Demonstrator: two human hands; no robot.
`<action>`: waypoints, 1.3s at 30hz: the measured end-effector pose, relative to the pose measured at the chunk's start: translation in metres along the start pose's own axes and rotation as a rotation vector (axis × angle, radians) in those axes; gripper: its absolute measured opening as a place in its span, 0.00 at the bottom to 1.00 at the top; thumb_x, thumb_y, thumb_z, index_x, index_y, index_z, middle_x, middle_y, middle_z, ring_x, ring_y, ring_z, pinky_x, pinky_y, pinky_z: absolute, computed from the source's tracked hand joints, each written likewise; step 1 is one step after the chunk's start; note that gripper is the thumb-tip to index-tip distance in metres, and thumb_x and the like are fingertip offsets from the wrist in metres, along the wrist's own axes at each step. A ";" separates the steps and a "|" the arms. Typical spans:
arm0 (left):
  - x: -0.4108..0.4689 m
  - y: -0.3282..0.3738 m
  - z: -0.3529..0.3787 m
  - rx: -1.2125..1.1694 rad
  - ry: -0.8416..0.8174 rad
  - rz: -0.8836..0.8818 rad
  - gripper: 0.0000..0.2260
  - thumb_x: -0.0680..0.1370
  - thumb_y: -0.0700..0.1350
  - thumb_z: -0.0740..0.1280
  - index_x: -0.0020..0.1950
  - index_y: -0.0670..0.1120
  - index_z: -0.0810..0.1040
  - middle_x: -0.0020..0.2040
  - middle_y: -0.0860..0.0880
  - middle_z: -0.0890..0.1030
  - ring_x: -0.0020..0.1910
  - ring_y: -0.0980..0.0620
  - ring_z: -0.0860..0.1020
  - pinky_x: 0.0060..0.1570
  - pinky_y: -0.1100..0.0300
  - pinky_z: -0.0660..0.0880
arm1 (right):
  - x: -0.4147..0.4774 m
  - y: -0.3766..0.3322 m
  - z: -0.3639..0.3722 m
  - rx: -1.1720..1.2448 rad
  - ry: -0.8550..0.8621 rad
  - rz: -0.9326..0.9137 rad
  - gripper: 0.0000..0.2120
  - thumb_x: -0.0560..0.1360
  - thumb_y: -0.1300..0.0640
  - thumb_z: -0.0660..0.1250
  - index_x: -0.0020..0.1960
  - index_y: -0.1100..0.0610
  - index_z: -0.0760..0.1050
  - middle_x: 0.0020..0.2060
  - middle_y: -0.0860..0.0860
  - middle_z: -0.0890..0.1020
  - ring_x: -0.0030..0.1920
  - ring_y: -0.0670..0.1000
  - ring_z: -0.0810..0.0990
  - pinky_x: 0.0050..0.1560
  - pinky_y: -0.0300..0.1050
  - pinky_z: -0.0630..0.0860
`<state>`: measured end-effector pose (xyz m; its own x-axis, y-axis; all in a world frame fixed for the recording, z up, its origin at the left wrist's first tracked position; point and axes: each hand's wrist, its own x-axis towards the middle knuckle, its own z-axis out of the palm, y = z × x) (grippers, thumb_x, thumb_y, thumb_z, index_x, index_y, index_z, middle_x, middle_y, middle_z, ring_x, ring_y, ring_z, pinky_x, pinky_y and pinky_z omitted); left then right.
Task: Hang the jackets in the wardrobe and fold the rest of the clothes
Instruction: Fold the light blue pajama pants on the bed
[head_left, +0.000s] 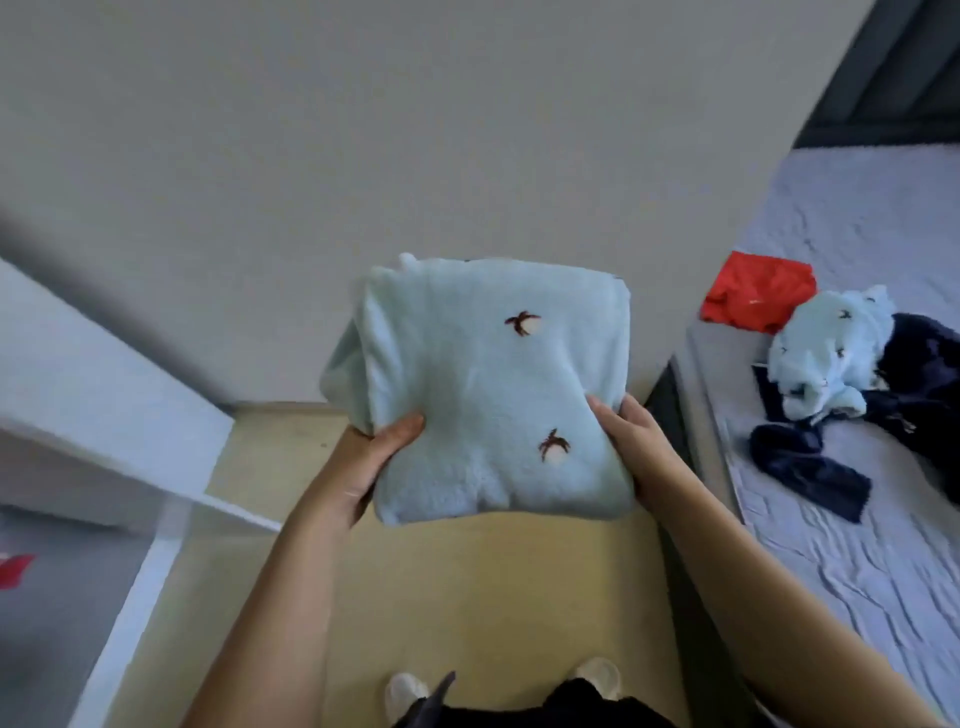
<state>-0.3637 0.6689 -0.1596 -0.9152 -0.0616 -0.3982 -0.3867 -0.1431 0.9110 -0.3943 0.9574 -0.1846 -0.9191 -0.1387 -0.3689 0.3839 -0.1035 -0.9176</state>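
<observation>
Head view, looking down. Folded pale-blue fleece garment with small brown embroidered motifs (488, 395) sits dead centre, held in the air over the yellowish floor (467, 597), in front of a plain wall.

- Left hand (374, 462): grips the bundle's 8 o'clock edge, thumb on top. Fingers are underneath, out of sight.
- Right hand (634, 447): grips the 4 o'clock edge the same way, thumb pressed into the pile.
- Both hands are closed on the cloth; neither is free.

Handling, as judged:
- Soft, thick and light, with no stiffness of its own. It keeps its square only because the layers are pinched together.
- The plush surface should grip skin well, so slipping is unlikely. Layers sliding apart is the real risk, most of all at the rounded 9 o'clock side.
- Best hold is as now: opposite edges, palms under, thumbs over. A one-handed carry would want a flat palm beneath the middle.

Surroundings:
- Bed with a wrinkled pale quilted cover (857, 545) at 3 o'clock. On it lie a crumpled red garment (753, 296), a second pale-blue fleece piece (826, 353) and a dark navy garment (810, 467), all unfolded.
- White panelled furniture (104, 389) at 9 o'clock; cannot tell whether it is the wardrobe.
</observation>
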 end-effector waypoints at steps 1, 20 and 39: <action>-0.014 -0.001 -0.034 -0.015 0.063 0.021 0.29 0.61 0.55 0.78 0.59 0.46 0.79 0.54 0.47 0.84 0.54 0.49 0.82 0.44 0.61 0.80 | 0.008 0.000 0.033 -0.029 -0.064 -0.008 0.17 0.75 0.47 0.67 0.61 0.52 0.74 0.51 0.50 0.85 0.50 0.52 0.84 0.42 0.44 0.81; -0.300 0.023 -0.482 -0.339 1.205 0.431 0.35 0.63 0.66 0.71 0.66 0.53 0.72 0.53 0.57 0.83 0.51 0.56 0.82 0.41 0.62 0.78 | -0.012 0.007 0.672 -0.246 -1.162 -0.257 0.21 0.74 0.45 0.68 0.65 0.50 0.72 0.56 0.48 0.83 0.55 0.51 0.82 0.51 0.49 0.81; -0.479 0.281 -0.766 -0.075 1.590 0.953 0.17 0.72 0.53 0.71 0.59 0.53 0.77 0.55 0.52 0.83 0.52 0.53 0.82 0.43 0.60 0.80 | -0.147 -0.179 1.168 0.104 -1.673 -0.454 0.24 0.74 0.54 0.69 0.67 0.48 0.66 0.58 0.48 0.78 0.52 0.48 0.81 0.41 0.40 0.79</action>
<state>0.0524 -0.0981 0.2051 0.1770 -0.8862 0.4283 0.1773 0.4567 0.8718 -0.2237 -0.1542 0.2069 0.1062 -0.8617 0.4961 0.2077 -0.4687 -0.8586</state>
